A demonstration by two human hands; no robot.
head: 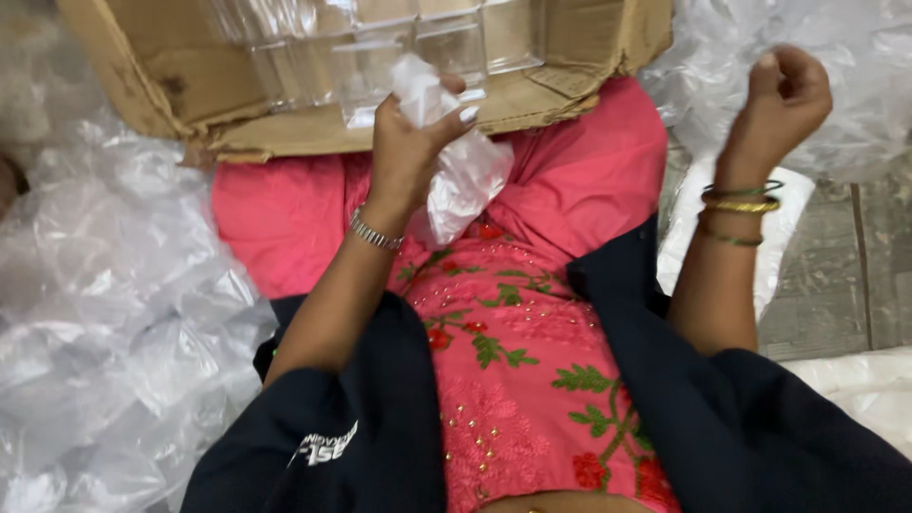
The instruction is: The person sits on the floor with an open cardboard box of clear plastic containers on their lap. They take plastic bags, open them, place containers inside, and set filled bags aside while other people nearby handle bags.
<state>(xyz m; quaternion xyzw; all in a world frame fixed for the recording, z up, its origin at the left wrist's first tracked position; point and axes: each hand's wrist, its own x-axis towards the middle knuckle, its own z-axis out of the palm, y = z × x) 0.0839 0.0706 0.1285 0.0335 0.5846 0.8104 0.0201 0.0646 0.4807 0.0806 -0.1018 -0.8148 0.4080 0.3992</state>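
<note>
- Nearest the camera, the person's dark jacket (pixel 722 427) falls open over a pink embroidered garment (pixel 513 380) with red flowers and green leaves; the bottom edge of the view cuts off both sleeves, and the pale print on the left sleeve is too small to make out.
- The left forearm rises from the lap, a silver bracelet (pixel 375 231) at the wrist.
- The left hand (pixel 408 142) is closed around a crumpled clear plastic bag (pixel 461 171); fingers wrap its upper part, and the loose end hangs down over the pink cloth. Whether anything sits inside the bag I cannot tell.
- The right hand (pixel 784 95) is raised to the side, well apart from the bag, fingers curled into a loose fist. I see nothing in it, though the palm is turned away.
- Green and gold bangles (pixel 741 201) ring the right wrist.
- Heaps of crinkled clear plastic (pixel 104 313) lie on the person's left, with more behind the right hand (pixel 855 57); single pieces cannot be told apart.
- Farthest off, a torn cardboard box (pixel 142 76) rests against the knees, just beyond the left hand. Clear rectangular plastic containers (pixel 380 47) stand inside in rows; the top edge cuts them off, so their number is unclear.
</note>
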